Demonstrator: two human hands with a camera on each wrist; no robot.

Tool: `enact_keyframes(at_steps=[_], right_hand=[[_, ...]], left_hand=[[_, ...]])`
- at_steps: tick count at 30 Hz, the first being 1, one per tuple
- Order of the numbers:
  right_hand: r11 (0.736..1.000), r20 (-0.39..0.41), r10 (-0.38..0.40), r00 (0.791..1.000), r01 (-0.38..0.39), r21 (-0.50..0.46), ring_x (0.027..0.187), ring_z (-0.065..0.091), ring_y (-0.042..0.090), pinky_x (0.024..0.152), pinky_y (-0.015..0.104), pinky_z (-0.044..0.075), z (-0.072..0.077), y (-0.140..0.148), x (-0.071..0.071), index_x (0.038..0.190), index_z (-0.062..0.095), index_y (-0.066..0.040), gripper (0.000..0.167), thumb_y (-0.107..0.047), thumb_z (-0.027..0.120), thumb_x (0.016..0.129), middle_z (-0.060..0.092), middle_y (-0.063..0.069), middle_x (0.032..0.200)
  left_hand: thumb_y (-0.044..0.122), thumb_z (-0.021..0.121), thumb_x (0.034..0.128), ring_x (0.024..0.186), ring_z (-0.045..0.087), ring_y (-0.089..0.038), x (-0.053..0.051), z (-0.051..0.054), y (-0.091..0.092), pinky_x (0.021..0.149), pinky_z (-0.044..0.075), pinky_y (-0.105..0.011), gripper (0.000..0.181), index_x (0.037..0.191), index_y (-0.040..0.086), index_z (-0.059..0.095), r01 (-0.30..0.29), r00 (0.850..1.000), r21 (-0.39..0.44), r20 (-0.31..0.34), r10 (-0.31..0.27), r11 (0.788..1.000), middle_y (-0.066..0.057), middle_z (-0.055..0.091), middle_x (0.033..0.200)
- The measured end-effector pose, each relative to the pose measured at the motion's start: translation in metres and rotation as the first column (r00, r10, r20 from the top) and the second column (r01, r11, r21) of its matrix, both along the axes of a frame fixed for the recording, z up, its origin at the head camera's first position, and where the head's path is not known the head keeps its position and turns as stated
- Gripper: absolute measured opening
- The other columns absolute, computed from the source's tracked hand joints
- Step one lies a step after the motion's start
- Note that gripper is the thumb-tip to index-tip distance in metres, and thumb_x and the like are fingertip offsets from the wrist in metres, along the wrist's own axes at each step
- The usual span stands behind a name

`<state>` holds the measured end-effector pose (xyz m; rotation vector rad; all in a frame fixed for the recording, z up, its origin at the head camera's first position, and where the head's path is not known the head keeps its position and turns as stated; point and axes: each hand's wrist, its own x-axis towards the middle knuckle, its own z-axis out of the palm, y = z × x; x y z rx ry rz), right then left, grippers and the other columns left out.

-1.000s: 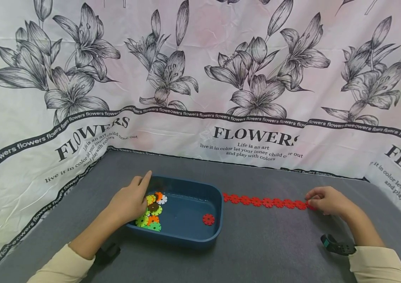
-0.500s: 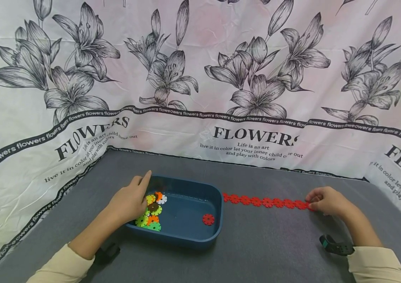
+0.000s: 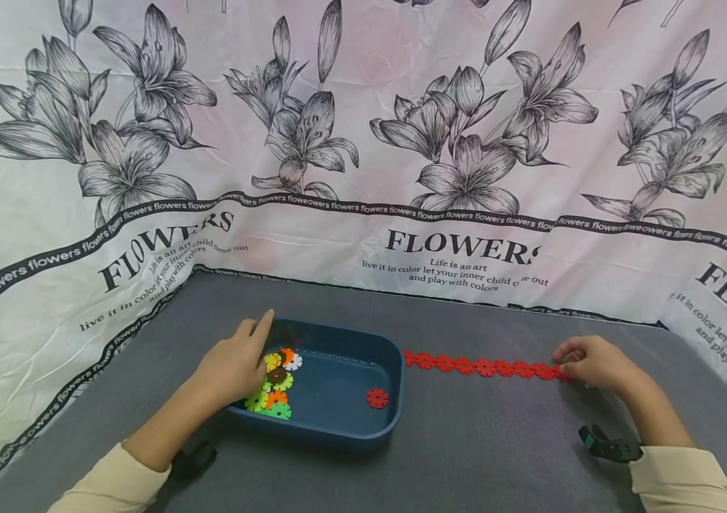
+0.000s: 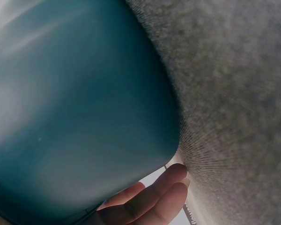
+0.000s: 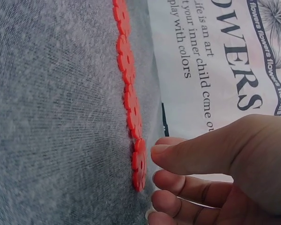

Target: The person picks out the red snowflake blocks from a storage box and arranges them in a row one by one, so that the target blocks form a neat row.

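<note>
My left hand [image 3: 235,362] grips the left end of a dark blue plastic bin [image 3: 344,432]. In the left wrist view its fingers [image 4: 147,201] reach round the outside of the bin wall. A row of joined red snowflake discs [image 3: 485,368] lies on the grey cloth, running right from the bin. At the row's right end my right hand [image 3: 597,365] hovers with fingers loosely bent. The right wrist view shows the last red disc [image 5: 139,166] lying beside the thumb and fingertips, with a small gap and nothing pinched.
Inside the bin, several yellow, green, orange, white and brown discs [image 3: 278,388] gather at the left; a single red disc [image 3: 377,398] lies at the right. A floral curtain [image 3: 466,142] hangs behind the grey table [image 3: 485,456]. Part of the row's left end may be hidden by the bin.
My right hand shifts very slightly left between the first two frames, staying by the row's right end. My left hand and the bin stay put.
</note>
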<state>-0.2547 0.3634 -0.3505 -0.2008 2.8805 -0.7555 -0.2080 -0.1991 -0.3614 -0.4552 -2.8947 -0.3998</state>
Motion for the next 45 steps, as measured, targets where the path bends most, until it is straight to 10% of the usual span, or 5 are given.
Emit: enact_keyframes(at_steps=[19, 23, 31, 39, 45], right_hand=[[0.954, -0.193, 0.277, 0.941, -0.293, -0.060, 0.088, 0.065, 0.021, 0.072, 0.038, 0.053, 0.027, -0.109, 0.016, 0.105, 0.073, -0.002, 0.015, -0.009, 0.067, 0.093, 0.070, 0.005, 0.100], [0.885, -0.270, 0.426, 0.863, -0.460, -0.076, 0.079, 0.062, 0.011, 0.069, 0.031, 0.052, 0.039, -0.160, 0.028, 0.101, 0.075, -0.007, 0.010, -0.008, 0.070, 0.093, 0.069, -0.003, 0.095], [0.725, -0.396, 0.673, 0.624, -0.664, 0.184, 0.082, 0.060, 0.011, 0.071, 0.027, 0.053, 0.039, -0.252, 0.044, 0.094, 0.076, -0.009, 0.009, -0.003, 0.075, 0.087, 0.066, -0.002, 0.091], [0.638, 0.065, 0.663, 0.746, -0.608, 0.472, 0.083, 0.055, 0.012, 0.069, 0.025, 0.049, 0.023, -0.297, 0.034, 0.104, 0.072, -0.012, 0.025, -0.005, 0.081, 0.082, 0.063, 0.000, 0.095], [0.637, 0.081, 0.654, 0.752, -0.606, 0.477, 0.057, 0.020, 0.010, 0.050, 0.026, 0.022, 0.023, -0.302, 0.027, 0.058, 0.039, -0.015, 0.048, 0.005, 0.075, 0.082, 0.024, -0.005, 0.060]], left_hand=[[0.002, 0.063, 0.0896, 0.048, 0.041, -0.016, -0.001, -0.003, 0.000, 0.047, 0.036, -0.031, 0.073, 0.154, -0.004, 0.029, -0.007, 1.000, -0.001, 0.013, 0.007, 1.000, -0.031, 0.048, 0.134], [0.002, 0.063, 0.0897, 0.047, 0.040, -0.016, -0.001, -0.003, 0.000, 0.047, 0.036, -0.031, 0.073, 0.155, -0.004, 0.029, -0.010, 1.000, -0.002, 0.010, 0.010, 1.000, -0.030, 0.048, 0.134], [0.002, 0.062, 0.0905, 0.046, 0.039, -0.016, -0.002, -0.002, -0.001, 0.046, 0.035, -0.031, 0.073, 0.155, -0.003, 0.028, -0.014, 1.000, -0.004, 0.002, 0.014, 1.000, -0.030, 0.048, 0.134], [0.002, 0.061, 0.0908, 0.046, 0.039, -0.016, -0.001, -0.001, -0.001, 0.046, 0.034, -0.031, 0.073, 0.155, -0.003, 0.028, -0.007, 1.000, -0.002, 0.012, 0.008, 1.000, -0.031, 0.047, 0.135], [0.003, 0.061, 0.0907, 0.047, 0.039, -0.016, -0.002, -0.002, 0.000, 0.046, 0.035, -0.031, 0.072, 0.155, -0.003, 0.029, -0.012, 1.000, -0.010, 0.003, 0.012, 1.000, -0.030, 0.048, 0.135]])
